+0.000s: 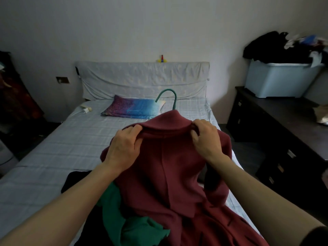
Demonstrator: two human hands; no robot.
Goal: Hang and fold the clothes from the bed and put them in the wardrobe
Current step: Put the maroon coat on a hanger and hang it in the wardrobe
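Observation:
A dark red coat [168,167] is held up over the bed [71,139], its back toward me, on a teal hanger [170,96] whose hook sticks out above the collar. My left hand [124,148] grips the collar's left side. My right hand [205,139] grips the collar's right side. The coat's lower part trails down onto the bed's near end. Under it lie a green garment [127,221] and a black garment [76,181]. The wardrobe is not visible.
A blue and purple pillow [133,109] lies near the covered headboard [142,79]. A dark dresser [276,132] stands to the right of the bed, bearing a pale blue bin [278,80] heaped with dark clothes. A charger [86,109] lies at the bed's far left.

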